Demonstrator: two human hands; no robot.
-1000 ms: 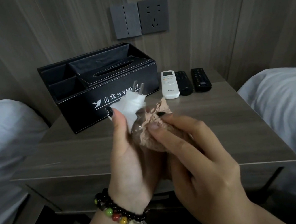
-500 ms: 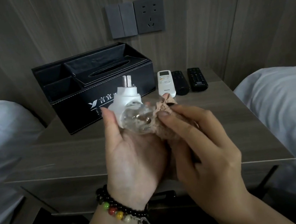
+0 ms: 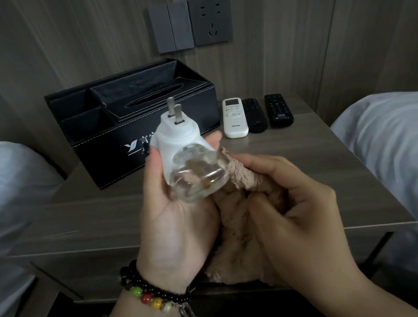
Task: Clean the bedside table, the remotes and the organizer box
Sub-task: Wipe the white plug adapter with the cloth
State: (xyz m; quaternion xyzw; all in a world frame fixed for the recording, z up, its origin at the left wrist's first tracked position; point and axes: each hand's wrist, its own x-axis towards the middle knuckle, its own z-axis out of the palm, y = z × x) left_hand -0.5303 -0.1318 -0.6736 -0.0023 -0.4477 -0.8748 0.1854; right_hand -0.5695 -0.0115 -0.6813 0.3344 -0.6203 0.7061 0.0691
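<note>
Two hands hold a plug-in device and a cloth above a wooden bedside table (image 3: 104, 228).

On the table, the black organizer box (image 3: 108, 146) sits at back left, with three remotes (image 3: 255, 114) beside it on the right. The right hand (image 3: 297, 215) grips a tan cloth (image 3: 242, 224); the left hand (image 3: 176, 217) has its fingers curled round a white plug-in vaporizer (image 3: 186, 159).

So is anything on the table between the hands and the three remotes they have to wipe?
Nothing visible on the bedside table lies between. The left hand grips a plug-in device, the right hand a cloth; remotes sit beyond.
</note>
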